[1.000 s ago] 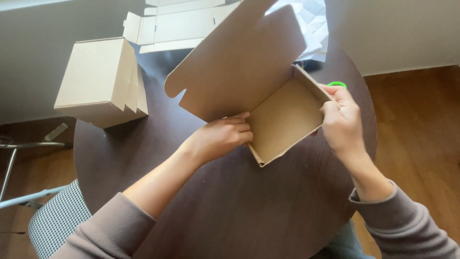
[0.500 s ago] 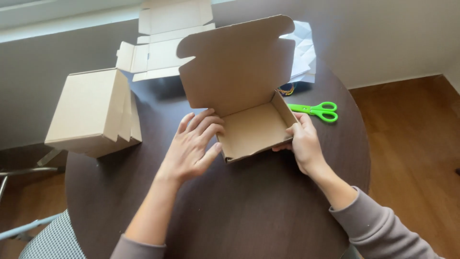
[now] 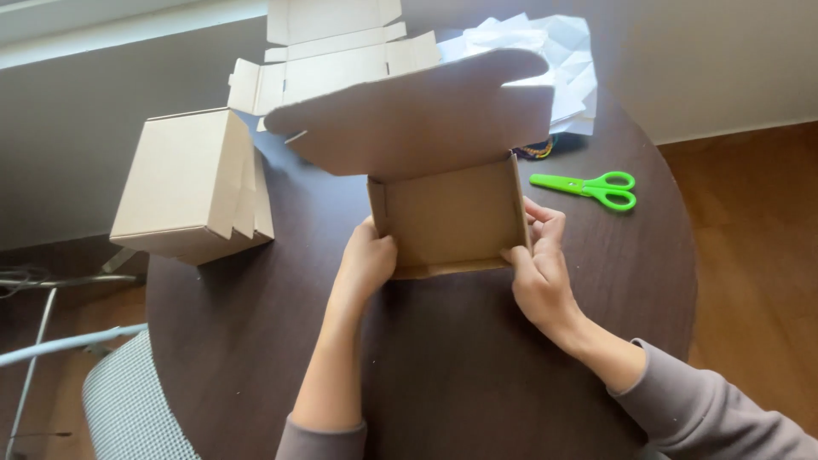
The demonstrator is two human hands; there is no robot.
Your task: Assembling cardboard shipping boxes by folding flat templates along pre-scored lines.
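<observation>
Head view: both hands grip an open cardboard box (image 3: pixel 447 213) mid-table (image 3: pixel 477 358), left hand (image 3: pixel 368 262) on its left wall, right hand (image 3: pixel 538 271) on its right; lid raised, inside bare. A closed box (image 3: pixel 183 183) sits left.

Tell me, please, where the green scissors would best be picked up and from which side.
Probably by the looped handles of the green scissors, coming from the right hand side: they lie flat on the table with the loops pointing right and the blades pointing left.
</observation>
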